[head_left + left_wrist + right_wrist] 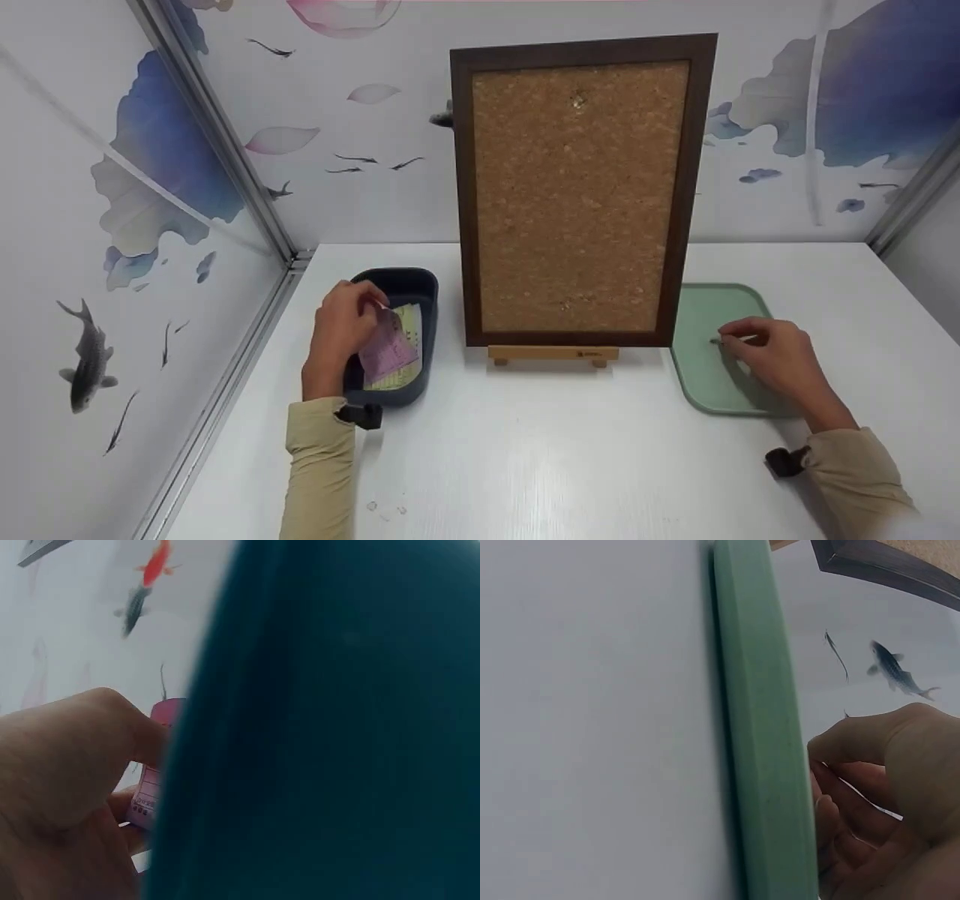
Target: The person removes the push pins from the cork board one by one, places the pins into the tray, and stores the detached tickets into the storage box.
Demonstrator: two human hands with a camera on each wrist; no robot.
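My left hand [345,319] reaches into a dark blue bin and pinches a pink paper slip [388,349] by its upper edge. Beneath that slip lie yellow paper slips [412,322] in the dark blue bin [429,300]. In the left wrist view the bin's wall hides much of the pink slip. My right hand [776,356] is over the green tray [701,390], thumb and index finger pinching a small grey pin-like piece [715,341]. The tray's rim covers the fingertips in the right wrist view, and I cannot tell the piece's exact kind.
A cork board [577,202] in a dark brown frame stands upright on a small wooden easel [553,353] between bin and tray. All of it is on a white table [525,450]. Printed wall panels [360,202] close off the back and sides.
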